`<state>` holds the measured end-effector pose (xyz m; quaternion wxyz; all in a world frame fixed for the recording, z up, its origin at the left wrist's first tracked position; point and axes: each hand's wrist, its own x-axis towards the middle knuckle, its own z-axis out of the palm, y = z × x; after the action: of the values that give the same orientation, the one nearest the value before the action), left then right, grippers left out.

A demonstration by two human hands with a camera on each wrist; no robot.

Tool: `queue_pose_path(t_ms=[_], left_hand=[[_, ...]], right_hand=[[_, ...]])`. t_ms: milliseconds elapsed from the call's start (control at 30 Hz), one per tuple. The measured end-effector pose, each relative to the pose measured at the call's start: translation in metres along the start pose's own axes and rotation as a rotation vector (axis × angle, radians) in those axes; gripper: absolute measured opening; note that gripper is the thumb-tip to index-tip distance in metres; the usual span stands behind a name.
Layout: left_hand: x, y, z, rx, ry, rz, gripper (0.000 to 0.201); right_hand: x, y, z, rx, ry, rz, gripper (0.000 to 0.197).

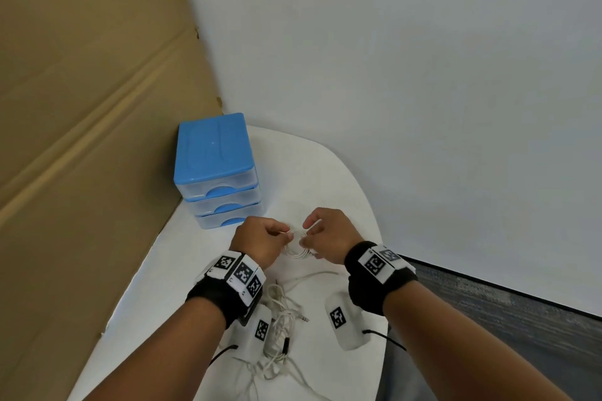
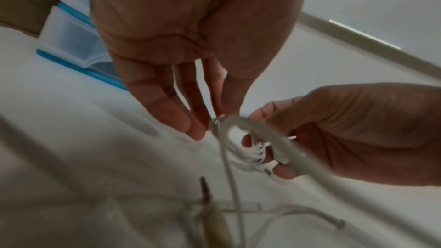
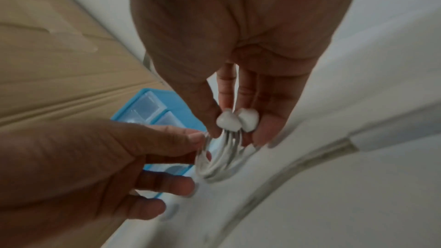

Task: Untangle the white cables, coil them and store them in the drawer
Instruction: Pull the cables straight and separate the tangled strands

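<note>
A small coil of white earphone cable [image 1: 297, 247] hangs just above the white table [image 1: 325, 172], held between both hands. My left hand [image 1: 284, 238] pinches its left side, fingers curled. My right hand [image 1: 307, 237] pinches the right side. In the right wrist view the right hand [image 3: 236, 135] holds the strands together with two white earbuds [image 3: 238, 120]. In the left wrist view the left hand [image 2: 212, 121] pinches a loop of the coil [image 2: 248, 150]. A loose tangle of white cables [image 1: 280, 319] lies on the table under my wrists.
A blue-topped unit of three clear drawers [image 1: 213, 153] stands at the table's back left, all drawers shut. A tall cardboard sheet [image 1: 81, 140] walls off the left side. The table's curved edge [image 1: 378, 225] drops to grey carpet on the right.
</note>
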<state>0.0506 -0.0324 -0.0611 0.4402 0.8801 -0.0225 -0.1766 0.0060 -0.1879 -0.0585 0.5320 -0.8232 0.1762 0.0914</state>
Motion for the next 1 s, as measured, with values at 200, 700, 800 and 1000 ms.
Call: queue_pose_path(t_ms=[200, 700, 800, 1000], left_hand=[[0.000, 0.008, -0.016, -0.109, -0.111, -0.127, 0.026], [-0.083, 0.010, -0.043, 0.544, -0.210, 0.208, 0.009], [-0.086, 0.028, -0.064, 0.318, -0.057, 0.321, 0.012], [-0.104, 0.082, -0.113, -0.083, 0.153, 0.419, 0.017]], right_hand=[[0.005, 0.003, -0.014, -0.258, 0.129, -0.131, 0.032], [-0.089, -0.003, 0.020, -0.194, -0.141, -0.212, 0.019], [-0.104, -0.014, 0.026, 0.007, -0.194, -0.254, 0.019], [-0.142, -0.059, 0.001, 0.221, -0.144, -0.425, 0.016]])
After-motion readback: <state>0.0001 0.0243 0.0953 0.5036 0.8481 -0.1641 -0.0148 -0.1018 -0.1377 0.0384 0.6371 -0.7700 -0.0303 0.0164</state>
